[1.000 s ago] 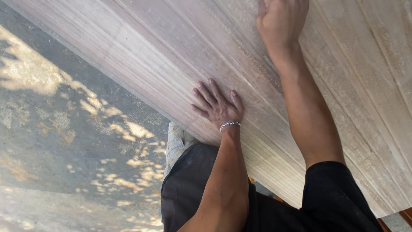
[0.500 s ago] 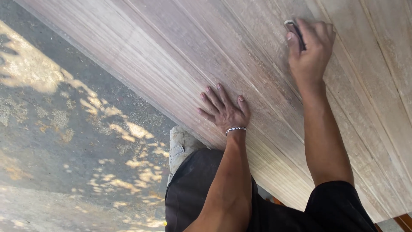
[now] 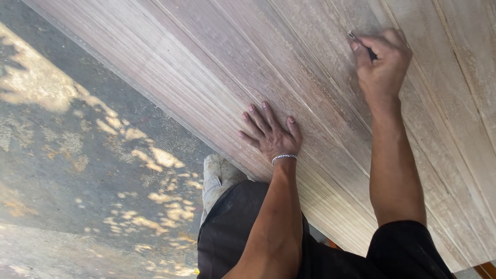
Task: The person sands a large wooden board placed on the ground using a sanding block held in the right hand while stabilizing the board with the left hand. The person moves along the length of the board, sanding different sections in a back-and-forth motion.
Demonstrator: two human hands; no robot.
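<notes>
Two hands on the work. Right hand (image 3: 381,67) is curled into a fist-like pinch around a thin dark tool (image 3: 361,45), likely a pencil or marker; only its tip and a short bit of shaft show past the thumb, tip against the wood. Left hand (image 3: 269,133) lies flat, fingers spread wide, palm down, holding nothing, a beaded bracelet (image 3: 284,157) at the wrist.

Both rest on a wide wooden panel (image 3: 217,67) built of long boards side by side, running diagonally across the view, its edge just above the person's knee.

Handling, judged: tool is light, stiff and slim, best gripped low near the tip. Panel looks rigid and heavy, a matter for edge grips; surface rough-grained, not slippery.

Appearance: panel pale grey-brown, streaked along the grain, seams between boards visible. Below it, sun-dappled concrete ground (image 3: 77,155) and a pale shoe (image 3: 216,181).
</notes>
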